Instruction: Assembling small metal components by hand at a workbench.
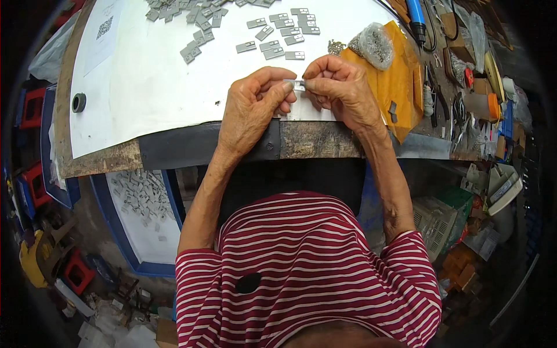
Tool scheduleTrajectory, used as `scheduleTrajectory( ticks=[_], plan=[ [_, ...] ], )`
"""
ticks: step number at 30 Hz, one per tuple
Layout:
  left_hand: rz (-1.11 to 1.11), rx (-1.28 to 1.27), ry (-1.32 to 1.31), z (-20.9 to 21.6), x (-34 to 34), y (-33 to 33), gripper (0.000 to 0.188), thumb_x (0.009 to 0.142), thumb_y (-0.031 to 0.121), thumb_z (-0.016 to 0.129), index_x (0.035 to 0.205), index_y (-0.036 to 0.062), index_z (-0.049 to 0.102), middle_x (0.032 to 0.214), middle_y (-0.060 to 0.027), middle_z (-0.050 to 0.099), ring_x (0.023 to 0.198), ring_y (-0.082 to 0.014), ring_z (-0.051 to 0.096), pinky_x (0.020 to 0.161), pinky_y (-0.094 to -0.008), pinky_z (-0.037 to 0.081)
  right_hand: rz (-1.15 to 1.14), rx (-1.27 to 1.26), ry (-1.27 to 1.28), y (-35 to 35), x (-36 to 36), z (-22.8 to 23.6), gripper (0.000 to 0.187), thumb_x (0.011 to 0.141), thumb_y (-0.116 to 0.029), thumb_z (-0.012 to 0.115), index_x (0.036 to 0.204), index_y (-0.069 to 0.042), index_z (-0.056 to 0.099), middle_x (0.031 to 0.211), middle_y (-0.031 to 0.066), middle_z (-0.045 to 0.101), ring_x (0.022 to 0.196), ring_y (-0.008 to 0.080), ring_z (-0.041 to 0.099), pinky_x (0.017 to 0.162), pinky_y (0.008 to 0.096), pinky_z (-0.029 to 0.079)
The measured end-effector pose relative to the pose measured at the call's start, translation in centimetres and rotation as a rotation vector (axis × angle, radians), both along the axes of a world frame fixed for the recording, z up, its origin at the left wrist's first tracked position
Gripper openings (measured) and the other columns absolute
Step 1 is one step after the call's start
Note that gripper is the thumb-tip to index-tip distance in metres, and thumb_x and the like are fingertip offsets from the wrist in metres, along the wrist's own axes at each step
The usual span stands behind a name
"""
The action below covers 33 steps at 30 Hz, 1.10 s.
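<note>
Near the front edge of the white-covered bench, a small grey metal plate [299, 85] is pinched between both hands. My left hand [259, 100] grips its left end between thumb and fingertips. At its right end, my right hand [339, 88] closes thumb and forefinger on the piece; whether a smaller part is also in these fingers is hidden. Just beyond lie several loose grey plates [274, 53] with a hole and a dark slot, in rough rows. A larger heap of grey plates [204, 23] spreads at the far left.
A yellow envelope [400, 87] carries a clear plastic bag [376, 47] of small metal parts, with a small pile [335, 47] beside it. A blue-handled tool [415, 17] and pliers [442, 95] lie right. A black ring [79, 103] sits left. Below stands a blue-rimmed tray [139, 264] of pieces.
</note>
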<state>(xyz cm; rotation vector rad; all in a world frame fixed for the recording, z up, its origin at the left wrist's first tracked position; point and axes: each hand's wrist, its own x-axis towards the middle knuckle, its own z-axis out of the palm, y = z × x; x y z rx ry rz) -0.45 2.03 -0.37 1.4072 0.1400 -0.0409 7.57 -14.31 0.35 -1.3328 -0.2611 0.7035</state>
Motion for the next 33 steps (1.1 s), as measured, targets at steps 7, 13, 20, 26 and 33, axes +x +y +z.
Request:
scheduleTrajectory(
  ticks=[7,13,20,26,33],
  plan=[
    [-0.009,0.005,-0.006,-0.1,-0.1,0.0,0.020,0.089,0.010,0.052,0.102,-0.0017,0.059,0.074,-0.0059,0.062,0.065,-0.0073,0.057,0.060,-0.0177,0.049,0.089,-0.094,-0.003,-0.1,0.5,-0.1,0.015,0.072,-0.005,0.065,0.084,0.002,0.060,0.063,0.0021,0.057,0.049,0.0047,0.049,0.043,0.0157,0.038],
    [-0.012,-0.013,0.008,-0.3,-0.1,0.0,0.019,0.089,0.010,0.052,0.101,-0.0018,0.060,0.073,-0.0061,0.062,0.065,-0.0072,0.057,0.060,-0.0178,0.049,0.123,-0.110,0.003,0.0,0.7,0.0,0.013,0.073,-0.006,0.065,0.083,0.000,0.061,0.062,0.0010,0.056,0.049,0.0046,0.049,0.043,0.0150,0.038],
    [-0.009,-0.034,-0.001,-0.3,-0.1,0.1,0.019,0.088,0.010,0.052,0.101,-0.0017,0.059,0.073,-0.0060,0.062,0.064,-0.0072,0.057,0.059,-0.0173,0.049,0.128,-0.106,0.020,0.5,0.6,0.0,0.012,0.073,-0.005,0.065,0.082,0.001,0.059,0.062,0.0022,0.056,0.050,0.0055,0.050,0.044,0.0173,0.040],
    [0.005,-0.053,-0.001,-0.2,-0.1,0.1,0.019,0.088,0.010,0.052,0.102,-0.0016,0.058,0.074,-0.0057,0.062,0.064,-0.0072,0.057,0.058,-0.0170,0.048,0.040,0.009,0.083,0.9,0.1,-0.2,0.013,0.073,-0.002,0.062,0.083,0.004,0.057,0.062,0.0036,0.055,0.050,0.0067,0.049,0.044,0.0184,0.039],
    [0.032,0.045,-0.058,-0.3,-0.2,-0.2,0.018,0.085,0.006,0.055,0.101,-0.0017,0.056,0.070,-0.0060,0.061,0.061,-0.0085,0.057,0.054,-0.0191,0.047,0.025,0.030,0.102,1.0,0.3,-0.1,0.010,0.073,-0.001,0.062,0.081,0.003,0.058,0.064,0.0037,0.056,0.050,0.0062,0.049,0.044,0.0184,0.039]
  ],
)
